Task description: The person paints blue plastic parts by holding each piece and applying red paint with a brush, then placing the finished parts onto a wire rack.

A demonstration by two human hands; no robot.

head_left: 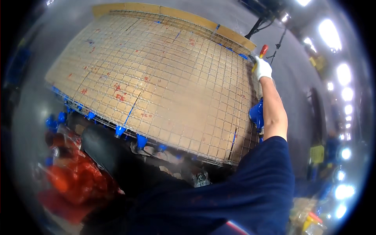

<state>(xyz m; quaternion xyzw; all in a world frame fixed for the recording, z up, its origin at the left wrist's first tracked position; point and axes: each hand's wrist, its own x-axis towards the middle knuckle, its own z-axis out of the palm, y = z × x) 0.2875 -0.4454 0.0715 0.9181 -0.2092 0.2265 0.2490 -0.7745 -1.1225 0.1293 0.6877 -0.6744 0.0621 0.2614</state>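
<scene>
Grey square-gridded mesh [187,150], red-flecked tan boards [176,113], white-gloved fingers [261,63], red-and-yellow handle [264,50], navy sleeve [270,168], blue fittings [141,141]

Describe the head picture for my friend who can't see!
A white-gloved right hand holds a red-and-yellow tool near the far right corner of wire mesh over brown sheeting. Blue parts show along its near edge.

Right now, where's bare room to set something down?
Free: wire mesh, between the far wooden rail and blue near-edge parts. Crowded: right edge, by the right hand and red-handled tool; lower left, red parts.
</scene>
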